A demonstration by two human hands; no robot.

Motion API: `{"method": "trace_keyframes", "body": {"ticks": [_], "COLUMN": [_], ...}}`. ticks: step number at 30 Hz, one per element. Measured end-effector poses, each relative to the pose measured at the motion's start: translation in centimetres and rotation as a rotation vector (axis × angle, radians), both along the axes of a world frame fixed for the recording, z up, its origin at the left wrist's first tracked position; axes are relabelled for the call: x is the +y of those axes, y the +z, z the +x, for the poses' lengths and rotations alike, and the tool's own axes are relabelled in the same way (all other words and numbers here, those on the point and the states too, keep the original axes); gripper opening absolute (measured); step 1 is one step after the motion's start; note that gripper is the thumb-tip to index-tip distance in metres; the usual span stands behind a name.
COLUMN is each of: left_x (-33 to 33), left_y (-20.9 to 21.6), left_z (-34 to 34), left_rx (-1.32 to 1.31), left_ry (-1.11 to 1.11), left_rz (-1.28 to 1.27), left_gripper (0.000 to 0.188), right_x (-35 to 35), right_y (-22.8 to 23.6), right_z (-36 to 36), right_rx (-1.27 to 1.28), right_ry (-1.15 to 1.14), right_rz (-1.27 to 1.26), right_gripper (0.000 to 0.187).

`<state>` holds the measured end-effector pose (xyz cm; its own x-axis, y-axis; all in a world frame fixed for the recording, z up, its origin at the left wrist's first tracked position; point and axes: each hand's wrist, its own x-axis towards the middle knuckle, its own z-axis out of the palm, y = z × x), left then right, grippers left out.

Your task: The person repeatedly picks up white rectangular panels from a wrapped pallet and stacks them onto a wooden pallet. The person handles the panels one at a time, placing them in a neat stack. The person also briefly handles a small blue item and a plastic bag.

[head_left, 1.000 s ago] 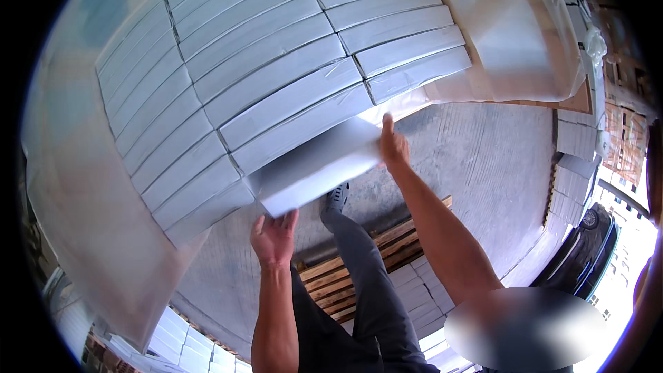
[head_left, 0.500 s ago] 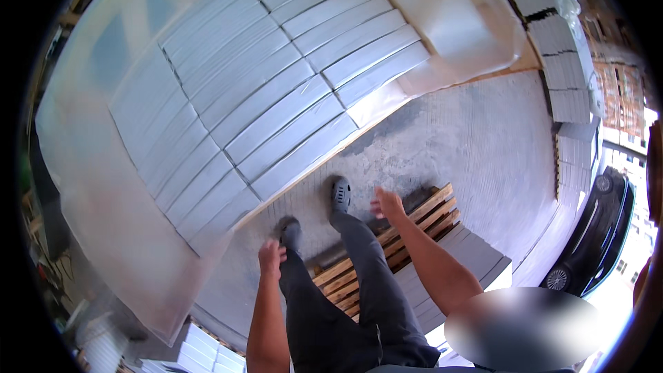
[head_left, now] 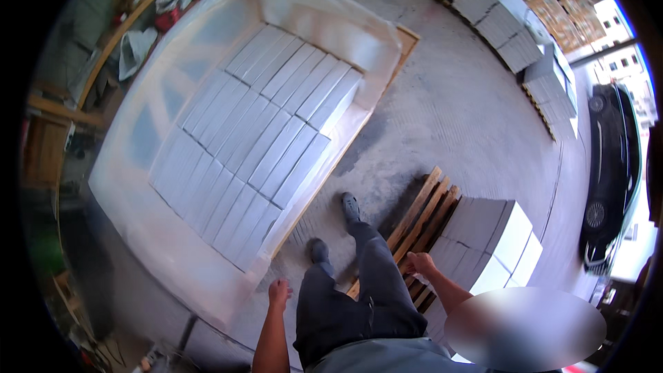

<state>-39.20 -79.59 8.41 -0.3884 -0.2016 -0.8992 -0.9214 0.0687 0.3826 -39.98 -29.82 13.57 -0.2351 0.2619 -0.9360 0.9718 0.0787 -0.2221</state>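
My left hand [head_left: 280, 295] hangs loosely beside my left thigh, fingers a little bent and apart, holding nothing. Just past it is the plastic-lined edge of a large crate [head_left: 286, 231]. White flat blocks [head_left: 266, 124], which look like cartons or paper bundles, lie in tight rows inside that crate. My right hand [head_left: 419, 264] hovers over a wooden pallet [head_left: 421, 215], its fingers loosely bent and nothing seen in them. On the same pallet, close to this hand, stands a stack of similar white blocks [head_left: 483, 228]. Whether the hand touches the stack cannot be made out.
My feet stand on the concrete floor [head_left: 442, 110] between crate and pallet. More wrapped white stacks [head_left: 497, 21] line the far right. A dark car [head_left: 611, 173] is parked at the right. Clutter and a white bag [head_left: 136, 52] lie behind the crate. A blurred patch covers the lower right.
The view has turned and drawn back, so the whole crate now shows. My right hand has come closer to the stack on the pallet. My left hand stays low at my side.
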Motion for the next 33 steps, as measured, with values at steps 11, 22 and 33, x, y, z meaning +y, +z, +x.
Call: {"method": "trace_keyframes", "body": {"ticks": [11,22,33], "left_x": [-6.6,6.5,21.6], "left_y": [3.2,7.1,9.5], "left_z": [-1.1,-10.6,-16.4], "left_rx": [-0.060,0.059,0.130], "left_ry": [-0.412,-0.635,-0.842], "left_rz": [-0.042,0.048,0.075], "left_gripper": [0.025,0.040,0.041], "right_x": [-5.8,-5.5,-1.4], "right_y": [7.9,7.7,1.6], "right_z": [18.9,29.9,36.1], "right_rx": [-0.014,0.094,0.315], "right_ry": [-0.340,-0.721,-0.460], "right_rz": [-0.027,0.003,0.104], "right_gripper": [0.042,0.047,0.033]}}
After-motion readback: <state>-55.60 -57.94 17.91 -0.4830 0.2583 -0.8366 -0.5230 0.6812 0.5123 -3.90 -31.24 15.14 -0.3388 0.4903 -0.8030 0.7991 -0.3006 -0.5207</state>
